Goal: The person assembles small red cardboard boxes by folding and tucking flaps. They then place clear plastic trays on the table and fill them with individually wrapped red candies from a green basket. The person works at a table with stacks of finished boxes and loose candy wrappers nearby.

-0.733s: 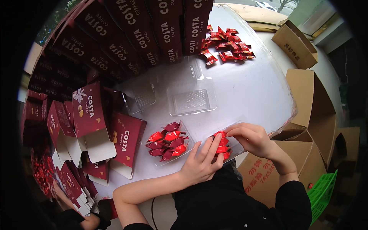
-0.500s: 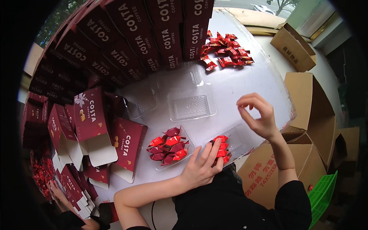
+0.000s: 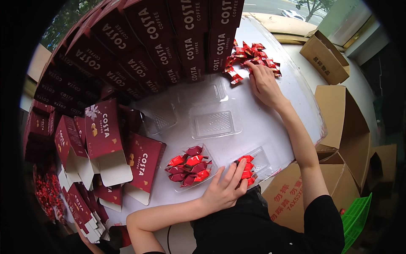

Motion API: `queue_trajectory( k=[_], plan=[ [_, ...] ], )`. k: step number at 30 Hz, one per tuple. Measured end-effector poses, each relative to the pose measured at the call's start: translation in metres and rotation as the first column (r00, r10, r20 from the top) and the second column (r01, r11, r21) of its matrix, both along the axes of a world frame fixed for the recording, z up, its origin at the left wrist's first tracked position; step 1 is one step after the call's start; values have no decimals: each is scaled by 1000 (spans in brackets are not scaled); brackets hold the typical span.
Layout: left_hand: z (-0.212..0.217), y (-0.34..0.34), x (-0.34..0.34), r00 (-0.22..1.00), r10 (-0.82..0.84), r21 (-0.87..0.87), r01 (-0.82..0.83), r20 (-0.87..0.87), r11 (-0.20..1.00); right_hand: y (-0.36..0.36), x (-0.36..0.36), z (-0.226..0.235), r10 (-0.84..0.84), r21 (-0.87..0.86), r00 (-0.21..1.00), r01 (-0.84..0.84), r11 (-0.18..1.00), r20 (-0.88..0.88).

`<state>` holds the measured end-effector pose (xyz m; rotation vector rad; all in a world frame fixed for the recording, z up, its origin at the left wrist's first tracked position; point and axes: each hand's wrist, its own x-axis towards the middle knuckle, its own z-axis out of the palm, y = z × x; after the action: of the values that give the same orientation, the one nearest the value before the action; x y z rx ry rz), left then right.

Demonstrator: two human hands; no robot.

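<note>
My left hand (image 3: 224,186) curls over several red wrapped candies (image 3: 249,169) in a clear plastic tray (image 3: 263,159) at the near table edge. Its fingers press on the candies and partly hide them. At the far side, my right hand (image 3: 263,80) stretches its fingers out at the edge of a loose pile of red wrapped candies (image 3: 259,54); the fingertips touch the pile, thumb apart. Left of my left hand sits another clear tray (image 3: 182,187), filled with red and dark-red wrapped candies (image 3: 190,166).
An unfilled clear tray (image 3: 216,135) lies mid-table, with more clear trays behind. Dark-red printed boxes (image 3: 152,46) are stacked high at the far left. Open boxes (image 3: 108,146) lie at left. Large brown cartons (image 3: 292,194) and a green basket (image 3: 357,218) stand at right. Another person's arm (image 3: 84,239) shows lower left.
My right hand has moved from above the near right tray forward to the candy pile, its arm now extended. My left hand stays on the candies. The other person's hand has dropped from sight behind boxes.
</note>
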<state>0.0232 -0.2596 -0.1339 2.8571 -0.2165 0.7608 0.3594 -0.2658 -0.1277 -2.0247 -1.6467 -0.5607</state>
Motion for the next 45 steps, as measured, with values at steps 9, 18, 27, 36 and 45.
queue_trajectory(
  k=[9,18,27,36,45],
  plan=[
    [-1,0,0,1000,1,-9,-1,10,1000,32,-25,9,-171,-121,953,144,982,-248],
    [0,0,0,1000,-3,-26,3,19,1000,-24,-42,32,-148,-149,863,86,985,-483],
    [-4,-1,0,1000,4,-22,-3,13,1000,-132,-91,93,250,-186,546,-621,761,-800],
    [-2,-1,2,999,28,-6,-27,20,1000,-139,-121,103,267,-496,819,-531,687,-507],
    [1,-1,1,1000,24,-5,-24,14,1000,-134,-131,87,295,-472,810,-548,691,-507]
  ],
)
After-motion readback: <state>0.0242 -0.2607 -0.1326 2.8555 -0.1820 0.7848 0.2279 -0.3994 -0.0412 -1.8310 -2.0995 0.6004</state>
